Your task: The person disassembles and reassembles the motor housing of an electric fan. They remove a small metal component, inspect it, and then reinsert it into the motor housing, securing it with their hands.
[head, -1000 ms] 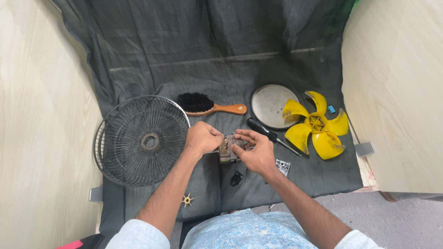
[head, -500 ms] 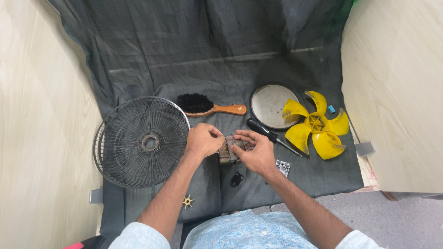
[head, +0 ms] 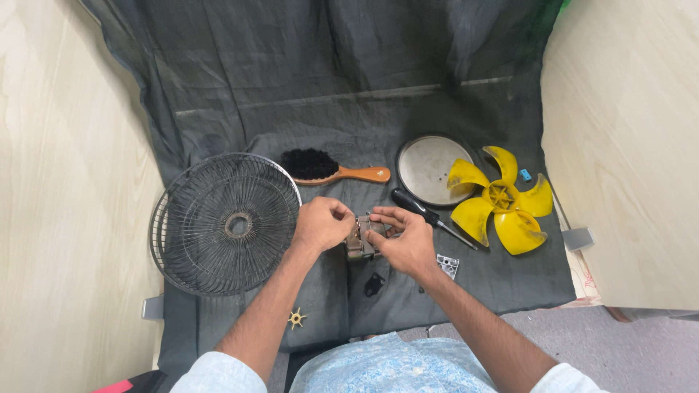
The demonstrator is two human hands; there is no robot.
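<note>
Hands remain closed on the small grey metal motor block [head: 360, 239] at cloth centre, unchanged from a second ago: left hand [head: 321, 224] grips its left side, right hand [head: 405, 238] its right, fingertips pinching on top. Round black wire fan guard [head: 224, 223] lies just left, yellow five-blade plastic fan rotor [head: 502, 200] right.
</note>
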